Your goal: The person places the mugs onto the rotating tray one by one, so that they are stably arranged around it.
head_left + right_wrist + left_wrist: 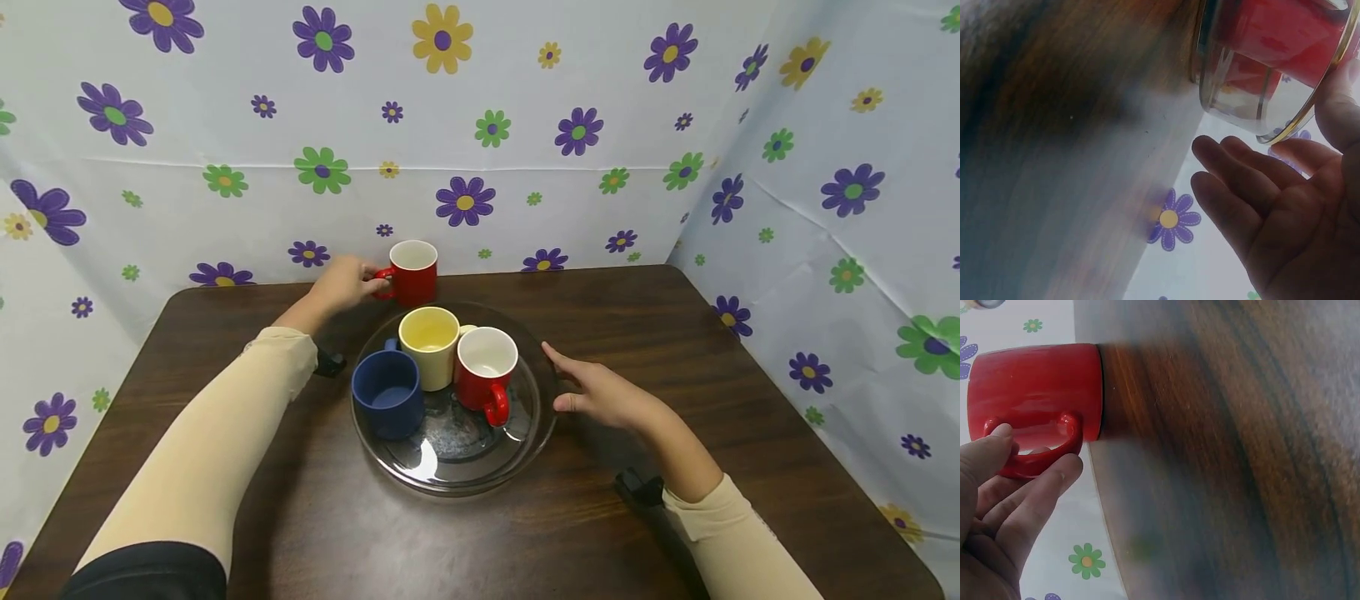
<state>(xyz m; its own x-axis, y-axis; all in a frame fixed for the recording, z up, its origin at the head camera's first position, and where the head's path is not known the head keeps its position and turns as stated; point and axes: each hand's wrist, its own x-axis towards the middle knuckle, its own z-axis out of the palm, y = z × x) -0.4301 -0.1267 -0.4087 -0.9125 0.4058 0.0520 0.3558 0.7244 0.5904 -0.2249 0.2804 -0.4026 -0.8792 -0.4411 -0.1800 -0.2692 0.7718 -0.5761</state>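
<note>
At the table's back edge stands a red mug [415, 275] with a white inside, its handle turned left. My left hand [345, 283] pinches that handle between thumb and fingers; the left wrist view shows the mug [1035, 394] upright, its base right at the tabletop. A round clear tray [450, 475] with a raised wall carries a blue mug [388, 398], a yellow mug [431, 354] and a second red mug [480, 383]. At the tray's right side is my right hand [607, 396], fingers loosely extended, thumb and forefinger right at the gold-edged rim [1297, 122].
The dark wooden table [360, 533] extends around the tray on all sides. A white flower-patterned cloth [525, 200] hangs right behind the back edge and along the right side. Black wrist straps [639, 487] sit at both wrists.
</note>
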